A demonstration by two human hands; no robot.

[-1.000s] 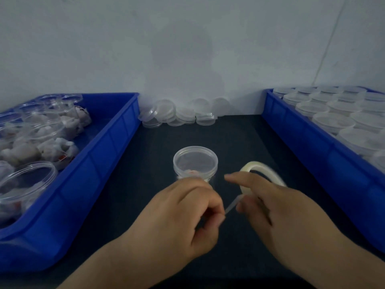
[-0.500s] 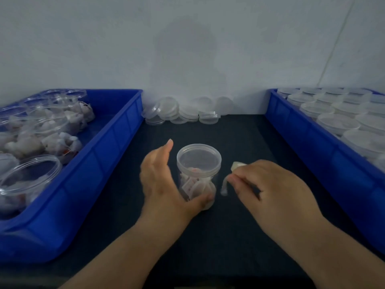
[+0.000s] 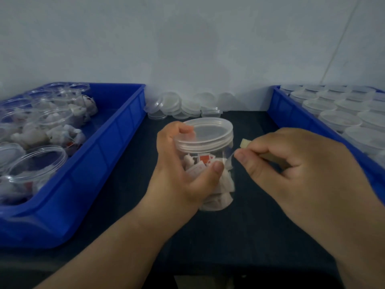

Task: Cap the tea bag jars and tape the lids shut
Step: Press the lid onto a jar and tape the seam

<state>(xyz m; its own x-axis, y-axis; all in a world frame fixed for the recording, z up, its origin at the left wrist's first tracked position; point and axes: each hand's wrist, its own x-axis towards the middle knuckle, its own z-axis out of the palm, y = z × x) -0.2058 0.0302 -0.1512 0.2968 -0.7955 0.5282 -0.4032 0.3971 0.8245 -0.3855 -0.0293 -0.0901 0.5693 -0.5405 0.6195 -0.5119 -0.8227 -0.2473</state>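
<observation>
Head camera showed one clear round plastic jar (image 3: pixel 218 184) of white tea bags at the middle of the dark worktop (image 3: pixel 260 215), capped with one translucent screw lid (image 3: pixel 210 130). The left hand (image 3: pixel 181 163) gripped this jar from its left side, fingers curled round behind the lid and thumb pressed on the front wall; whether the base rested on the worktop could not be told. Just to the right, the right hand (image 3: pixel 291 163) pinched one short strip of clear tape (image 3: pixel 230 158) between thumb and forefinger, the strip reaching the jar's side just below the lid, with one yellowish roll of tape (image 3: pixel 244 142) partly hidden inside the same hand. Two blue plastic trays flanked the worktop: the left tray (image 3: pixel 100 155) held several open jars of tea bags (image 3: pixel 39 161), too blurred to count, and the right tray (image 3: pixel 291 113) held more than a dozen lidded jars (image 3: pixel 339 120) in rows. A heap of loose clear lids (image 3: pixel 187 107) lay overlapped against the pale wall (image 3: pixel 187 49), their number unclear.
</observation>
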